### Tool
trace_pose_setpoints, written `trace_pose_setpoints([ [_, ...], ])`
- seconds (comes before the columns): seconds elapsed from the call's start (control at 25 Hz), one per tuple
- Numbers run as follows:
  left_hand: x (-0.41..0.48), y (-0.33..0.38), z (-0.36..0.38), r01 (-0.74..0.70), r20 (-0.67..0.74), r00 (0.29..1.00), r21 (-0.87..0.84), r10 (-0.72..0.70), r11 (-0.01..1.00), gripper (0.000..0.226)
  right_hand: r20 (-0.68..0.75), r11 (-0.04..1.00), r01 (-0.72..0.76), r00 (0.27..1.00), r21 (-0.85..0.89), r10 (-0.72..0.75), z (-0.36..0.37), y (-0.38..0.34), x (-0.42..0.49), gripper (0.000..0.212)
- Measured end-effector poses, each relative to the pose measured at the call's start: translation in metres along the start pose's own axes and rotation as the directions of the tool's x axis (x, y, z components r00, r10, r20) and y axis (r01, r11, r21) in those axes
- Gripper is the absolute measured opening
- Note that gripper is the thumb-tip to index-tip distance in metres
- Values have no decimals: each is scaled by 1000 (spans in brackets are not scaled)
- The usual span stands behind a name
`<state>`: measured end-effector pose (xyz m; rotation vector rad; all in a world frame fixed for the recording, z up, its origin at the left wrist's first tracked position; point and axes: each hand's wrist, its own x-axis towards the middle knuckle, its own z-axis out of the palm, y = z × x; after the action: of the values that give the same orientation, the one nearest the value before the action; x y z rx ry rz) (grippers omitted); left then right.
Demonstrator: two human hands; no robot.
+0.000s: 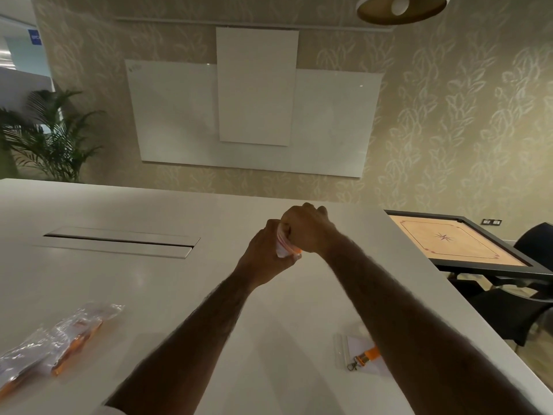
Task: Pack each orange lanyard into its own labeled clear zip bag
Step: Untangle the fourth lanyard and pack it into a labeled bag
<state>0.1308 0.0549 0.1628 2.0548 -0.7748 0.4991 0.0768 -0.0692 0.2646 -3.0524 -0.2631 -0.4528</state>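
Head view. Blue sign [35,35] far left has white letters, too small to read. Two packed bags [68,333] lie near the table's left edge with orange showing inside; labels not legible. Left hand [266,254] is curled round a crumpled bag [283,250] held above mid-table, an orange strip showing at its lower edge; any label text is unreadable. Right hand [305,229] is fisted and grips the same bag from the top, knuckles touching the left hand. Beside the right forearm a lanyard [370,354] with a metal clip [353,365] lies across a flat bag [354,342] with a white label, partly hidden by the arm; its text cannot be made out. White table [149,289] is glossy, with a long cable hatch [119,241] on its left half. Room: palm plant [51,136] back left, white boards [254,115] on leaf-pattern wallpaper, pendant lamp [401,9] top right, carrom board [454,242] just beside the table's right edge, dark chair [535,241] far right.
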Motion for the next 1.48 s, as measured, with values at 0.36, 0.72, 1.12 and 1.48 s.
trace_pose_setpoints([
  [0.36, -8, -16, -3, 85, -3, 996, -56, -86, 995, 73, 37, 911, -51, 999, 409, 39, -18, 21, 1, 7],
  [0.72, 3, 4, 2, 80, 11, 997, -54, -79, 995, 71, 181, 992, -49, 983, 119, 27, 6, 10, 2, 16],
  [1.12, -1, -2, -6, 233, -18, 971, -114, -237, 966, 113, 335, 706, -217, 942, 674, -30, -5, 27, -18, 21],
  [1.48, -4, -5, -24, 163, 2, 985, -354, -173, 921, 32, 234, 817, -176, 971, 549, 52, 11, 47, -12, 14],
])
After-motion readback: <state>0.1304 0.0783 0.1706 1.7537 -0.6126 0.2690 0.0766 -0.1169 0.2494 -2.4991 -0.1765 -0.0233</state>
